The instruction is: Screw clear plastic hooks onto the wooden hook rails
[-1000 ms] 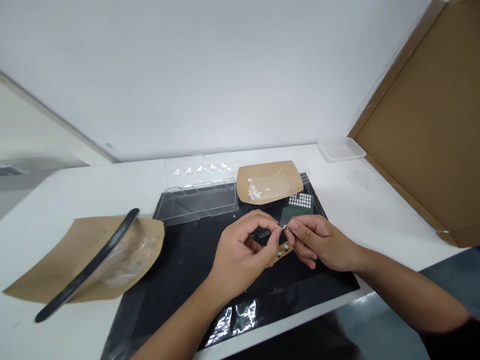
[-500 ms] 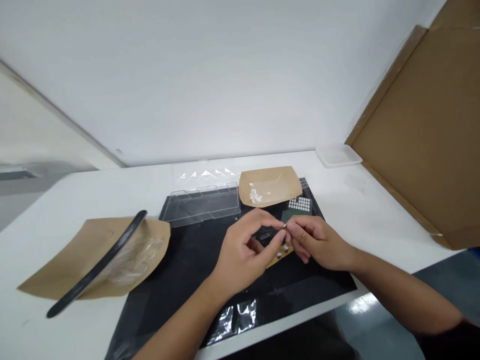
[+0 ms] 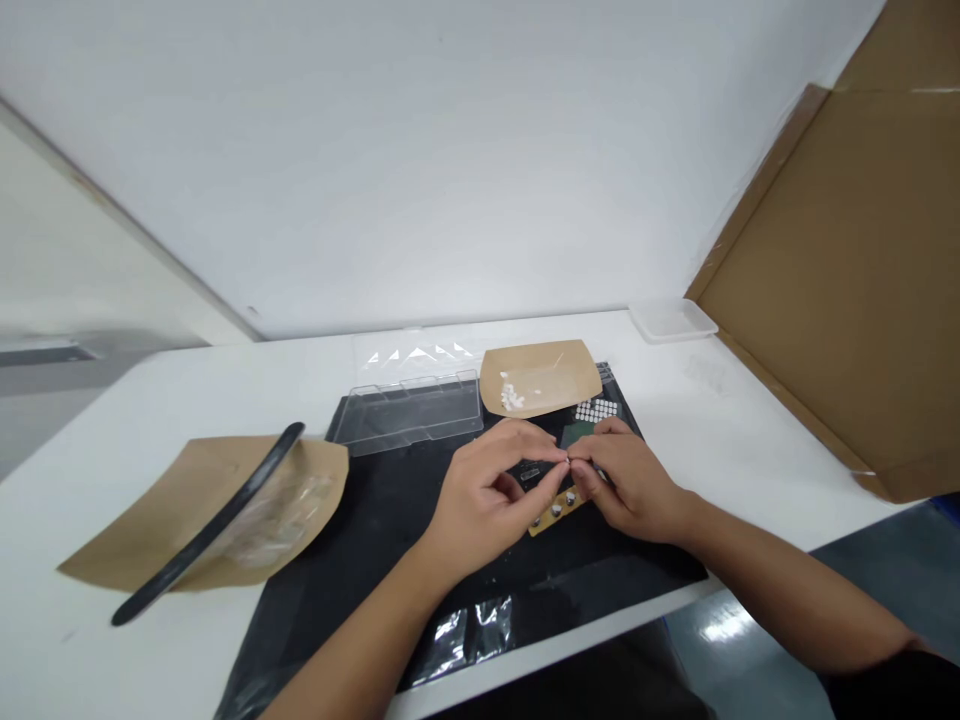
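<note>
The right hand (image 3: 634,487) has rolled over, and more silver-studded tan strip (image 3: 546,520) shows; right of centre, I see its fingers and the left hand's (image 3: 487,497) pinching a tiny whitish piece (image 3: 568,461).

A head-worn camera looked forward and down from near the white surface (image 3: 712,440), facing a pale wall (image 3: 450,170).

Toward five o'clock, the hands (image 3: 480,500) partly hide a piece (image 3: 568,460) too small to identify. The view's edge crops the cardboard (image 3: 885,280) at three and a dark sleeve (image 3: 896,685) at four.
</note>
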`<state>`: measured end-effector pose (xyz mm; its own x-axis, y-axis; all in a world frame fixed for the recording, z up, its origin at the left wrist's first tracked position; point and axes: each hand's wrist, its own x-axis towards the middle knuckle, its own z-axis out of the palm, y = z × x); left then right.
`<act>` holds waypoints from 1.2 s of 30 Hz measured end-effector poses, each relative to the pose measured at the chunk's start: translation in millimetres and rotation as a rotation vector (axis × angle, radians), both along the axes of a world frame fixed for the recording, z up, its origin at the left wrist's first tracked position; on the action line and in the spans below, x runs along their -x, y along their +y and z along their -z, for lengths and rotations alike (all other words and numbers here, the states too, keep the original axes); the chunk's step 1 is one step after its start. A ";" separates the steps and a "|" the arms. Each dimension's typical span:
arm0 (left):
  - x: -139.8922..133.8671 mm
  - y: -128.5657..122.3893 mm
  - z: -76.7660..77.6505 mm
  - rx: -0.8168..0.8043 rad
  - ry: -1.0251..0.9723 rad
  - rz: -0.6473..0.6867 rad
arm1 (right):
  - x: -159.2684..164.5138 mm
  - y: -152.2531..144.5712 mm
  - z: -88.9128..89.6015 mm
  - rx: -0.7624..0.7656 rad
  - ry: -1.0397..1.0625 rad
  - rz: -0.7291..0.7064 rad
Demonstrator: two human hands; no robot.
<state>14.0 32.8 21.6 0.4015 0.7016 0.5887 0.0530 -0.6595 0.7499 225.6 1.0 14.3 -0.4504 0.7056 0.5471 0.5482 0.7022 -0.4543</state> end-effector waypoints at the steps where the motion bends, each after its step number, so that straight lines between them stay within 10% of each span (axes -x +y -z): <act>1: 0.1 0.2 -0.4 -0.006 -0.001 0.003 | -0.3 0.0 0.0 -0.025 -0.008 0.005; 24: 0.5 -0.8 -3.4 -0.181 0.081 -0.078 | 0.6 0.9 1.1 -0.180 -0.130 0.060; 36: -1.9 -4.4 -7.5 -0.016 0.054 -0.086 | 0.6 -1.7 2.1 -0.091 -0.095 0.023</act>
